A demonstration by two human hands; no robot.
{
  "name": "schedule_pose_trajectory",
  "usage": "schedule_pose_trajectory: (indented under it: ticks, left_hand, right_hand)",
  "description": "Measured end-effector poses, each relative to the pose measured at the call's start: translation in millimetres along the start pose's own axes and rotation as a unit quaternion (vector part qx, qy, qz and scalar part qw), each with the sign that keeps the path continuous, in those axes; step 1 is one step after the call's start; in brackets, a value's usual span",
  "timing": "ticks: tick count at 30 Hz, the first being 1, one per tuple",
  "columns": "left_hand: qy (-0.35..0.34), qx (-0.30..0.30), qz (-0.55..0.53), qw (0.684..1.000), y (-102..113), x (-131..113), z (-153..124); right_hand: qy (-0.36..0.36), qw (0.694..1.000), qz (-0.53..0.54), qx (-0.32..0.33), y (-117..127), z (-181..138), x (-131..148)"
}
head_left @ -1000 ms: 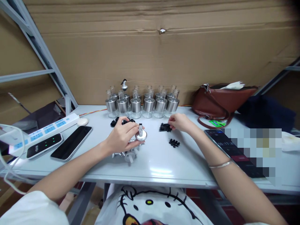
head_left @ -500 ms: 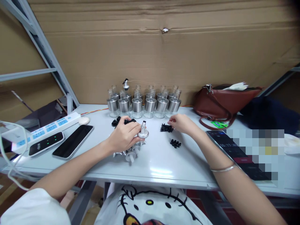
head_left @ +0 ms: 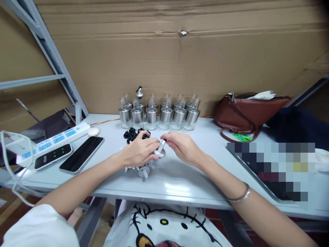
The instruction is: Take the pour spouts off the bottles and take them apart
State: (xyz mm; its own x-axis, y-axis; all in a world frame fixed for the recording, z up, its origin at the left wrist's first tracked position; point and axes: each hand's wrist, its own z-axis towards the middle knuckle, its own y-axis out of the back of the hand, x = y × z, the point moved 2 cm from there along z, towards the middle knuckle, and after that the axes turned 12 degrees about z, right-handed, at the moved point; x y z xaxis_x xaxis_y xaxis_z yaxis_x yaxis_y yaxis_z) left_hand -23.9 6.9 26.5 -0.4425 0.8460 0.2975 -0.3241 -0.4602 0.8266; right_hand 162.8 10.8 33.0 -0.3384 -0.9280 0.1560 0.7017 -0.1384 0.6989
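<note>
My left hand [head_left: 140,151] is closed round a silver metal pourer spout [head_left: 160,151], held tilted just above the table. My right hand [head_left: 181,145] has its fingers pinched at the spout's top end; whether a small black part is between them is hidden. Several more silver spouts [head_left: 142,170] lie on the table under my left hand. A pile of black rubber rings [head_left: 132,133] sits just behind my left hand. Several glass bottles with metal collars [head_left: 159,113] stand in rows at the back; one [head_left: 139,94] carries a fitted spout.
Two phones [head_left: 82,153] [head_left: 52,156] and a white power strip [head_left: 56,136] lie at the left. A brown leather bag [head_left: 248,111] sits at the back right, with a dark device [head_left: 269,171] before it. A cardboard wall stands behind the white table [head_left: 180,181].
My right hand has left the small black parts at the right and come to the spout in my left hand. The spout has tilted toward the right hand.
</note>
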Motion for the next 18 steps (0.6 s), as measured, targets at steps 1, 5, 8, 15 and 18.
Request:
schedule_pose_trajectory:
  ticks: [1,5,8,15,18]
  left_hand:
    - [-0.003,-0.002,-0.009,1.0,0.2,-0.3,-0.2]
    - [0.014,0.025,-0.079,0.996,2.6,-0.2,-0.4]
    - [0.046,0.047,-0.128,0.99,4.6,1.4,-0.1]
    - [0.081,0.051,-0.062,0.993,4.2,0.0,2.6]
    - [0.07,0.038,-0.045,0.996,3.3,-1.2,2.6]
  right_hand:
    - [0.005,1.0,-0.001,-0.002,-0.3,0.1,0.4]
    - [0.0,1.0,0.008,0.008,-0.7,0.3,-0.2]
    - [-0.016,1.0,0.012,0.023,-1.5,0.3,-0.7]
    - [-0.014,1.0,-0.001,0.023,-4.1,0.5,-1.4]
    - [0.005,1.0,-0.012,0.022,-3.3,0.9,-1.3]
